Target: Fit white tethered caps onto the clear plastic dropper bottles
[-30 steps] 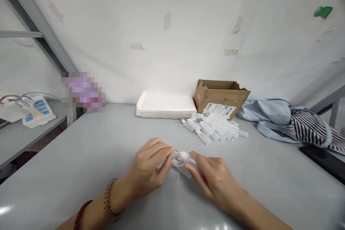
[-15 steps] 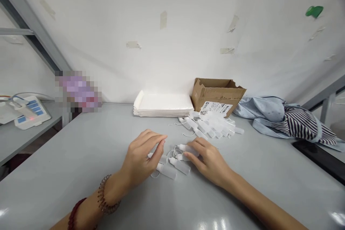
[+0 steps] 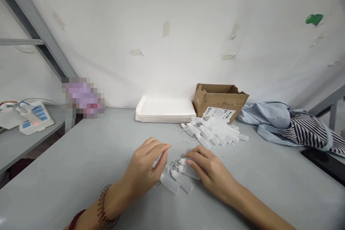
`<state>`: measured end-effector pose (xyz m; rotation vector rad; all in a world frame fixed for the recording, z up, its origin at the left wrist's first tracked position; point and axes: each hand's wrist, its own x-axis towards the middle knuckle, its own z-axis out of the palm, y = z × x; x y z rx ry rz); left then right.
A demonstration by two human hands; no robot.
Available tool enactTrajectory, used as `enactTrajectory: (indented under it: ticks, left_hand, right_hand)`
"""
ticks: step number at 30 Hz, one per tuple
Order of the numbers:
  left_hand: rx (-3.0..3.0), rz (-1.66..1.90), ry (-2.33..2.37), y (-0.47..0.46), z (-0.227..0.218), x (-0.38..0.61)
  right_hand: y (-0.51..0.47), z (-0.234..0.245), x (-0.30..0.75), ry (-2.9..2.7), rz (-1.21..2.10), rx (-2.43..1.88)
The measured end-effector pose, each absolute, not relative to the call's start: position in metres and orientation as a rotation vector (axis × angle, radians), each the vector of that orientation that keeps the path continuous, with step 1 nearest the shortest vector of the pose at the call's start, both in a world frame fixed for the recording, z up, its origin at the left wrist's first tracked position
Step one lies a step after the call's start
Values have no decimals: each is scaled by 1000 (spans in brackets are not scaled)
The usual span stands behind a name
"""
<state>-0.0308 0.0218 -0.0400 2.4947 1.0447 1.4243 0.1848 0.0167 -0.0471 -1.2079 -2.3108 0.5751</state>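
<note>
My left hand [image 3: 147,167] hovers low over the grey table [image 3: 81,158], its fingers loosely stretched and held together, nothing visibly in them. Just under its fingertips lie a few small translucent plastic bottles [image 3: 174,183] with white caps and thin strings. My right hand [image 3: 212,174] reaches in from the right. Its fingers are curled over one small bottle [image 3: 185,168], the index fingertip at the white cap. The thumb is hidden.
A pile of several more small bottles [image 3: 215,131] lies behind the hands. Behind it are a stack of white trays [image 3: 165,109] and an open cardboard box [image 3: 221,99] against the wall. Crumpled clothing [image 3: 291,125] lies at right. A white device [image 3: 32,120] sits on a side table at left.
Both hands held one bottle between them a second ago. It is now down on the table; the hands have parted, and the right hand has settled on a bottle.
</note>
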Motion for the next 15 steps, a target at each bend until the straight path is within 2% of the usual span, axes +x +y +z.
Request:
enactTrajectory:
  ticks: [8, 15]
  left_hand:
    - [2548, 1397, 1033, 23, -42, -30]
    - [2577, 1408, 1051, 19, -37, -31]
  right_hand:
    - [26, -53, 197, -2295, 305, -1064]
    - [51, -49, 211, -2257, -236, -1240]
